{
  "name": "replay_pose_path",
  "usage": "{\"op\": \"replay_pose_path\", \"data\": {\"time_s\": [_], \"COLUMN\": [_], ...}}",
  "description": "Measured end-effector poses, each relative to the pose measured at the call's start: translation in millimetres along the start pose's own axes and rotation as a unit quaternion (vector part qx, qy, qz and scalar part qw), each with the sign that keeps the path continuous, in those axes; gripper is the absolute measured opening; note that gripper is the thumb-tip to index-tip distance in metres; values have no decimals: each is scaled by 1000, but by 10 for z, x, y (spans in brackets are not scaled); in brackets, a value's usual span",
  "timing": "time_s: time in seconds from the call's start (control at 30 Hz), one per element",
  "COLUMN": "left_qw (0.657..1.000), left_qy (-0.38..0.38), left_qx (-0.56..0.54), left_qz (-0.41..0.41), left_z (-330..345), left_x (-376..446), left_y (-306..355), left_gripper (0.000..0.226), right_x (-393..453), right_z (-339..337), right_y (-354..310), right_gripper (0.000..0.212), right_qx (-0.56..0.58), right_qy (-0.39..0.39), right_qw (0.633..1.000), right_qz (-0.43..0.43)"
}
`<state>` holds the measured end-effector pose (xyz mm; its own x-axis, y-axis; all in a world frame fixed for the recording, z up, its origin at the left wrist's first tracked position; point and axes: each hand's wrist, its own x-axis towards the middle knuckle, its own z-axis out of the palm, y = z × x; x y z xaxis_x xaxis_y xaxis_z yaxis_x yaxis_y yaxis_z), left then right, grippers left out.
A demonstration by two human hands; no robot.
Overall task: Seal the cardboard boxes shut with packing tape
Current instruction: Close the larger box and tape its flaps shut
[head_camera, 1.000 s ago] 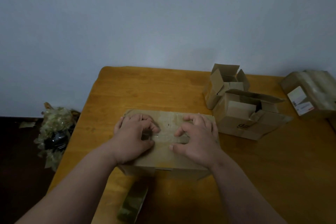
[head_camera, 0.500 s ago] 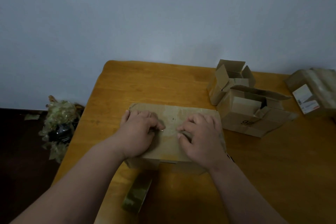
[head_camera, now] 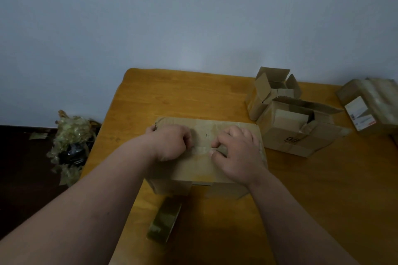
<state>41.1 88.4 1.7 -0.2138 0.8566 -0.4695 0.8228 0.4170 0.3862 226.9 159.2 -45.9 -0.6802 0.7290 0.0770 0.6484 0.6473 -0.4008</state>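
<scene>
Left hand has slid toward the box's left end; right hand unchanged. Both sets of fingers curled, pressing tape strip on box top. Box mid-desk, tape roll at near edge.

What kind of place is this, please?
Probably a plain room at home used for packing: a wooden table against a bare wall, cardboard boxes on it, a tape roll, and a heap of used tape on the floor.
</scene>
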Motion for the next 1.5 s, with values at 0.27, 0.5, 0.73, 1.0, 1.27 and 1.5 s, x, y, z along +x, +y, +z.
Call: {"op": "replay_pose_path", "data": {"time_s": [0.27,0.5,0.73,1.0,1.27,1.5], "left_qw": [997,997,999,978,971,838], "left_qy": [-19,-37,-13,162,186,414], "left_qx": [-74,-64,-33,-122,-138,-354], "left_qz": [4,12,22,39,65,3], "left_z": [-22,-28,38,245,308,478], "left_x": [-45,-2,-27,-125,-90,-227], "left_y": [-40,-56,-106,-208,-303,-633], "left_gripper": [16,7,6,36,31,27], "right_x": [29,92,68,-41,-73,-376], "right_z": [34,10,141,179,139,214], "right_y": [-27,-206,-245,-264,-335,-487], "right_gripper": [33,22,17,25,42,18], "right_qx": [-45,-84,-21,-30,-50,-27], "right_qy": [-18,-45,-39,63,57,272], "right_qw": [999,995,997,998,997,962], "right_qz": [13,36,59,5,11,7]}}
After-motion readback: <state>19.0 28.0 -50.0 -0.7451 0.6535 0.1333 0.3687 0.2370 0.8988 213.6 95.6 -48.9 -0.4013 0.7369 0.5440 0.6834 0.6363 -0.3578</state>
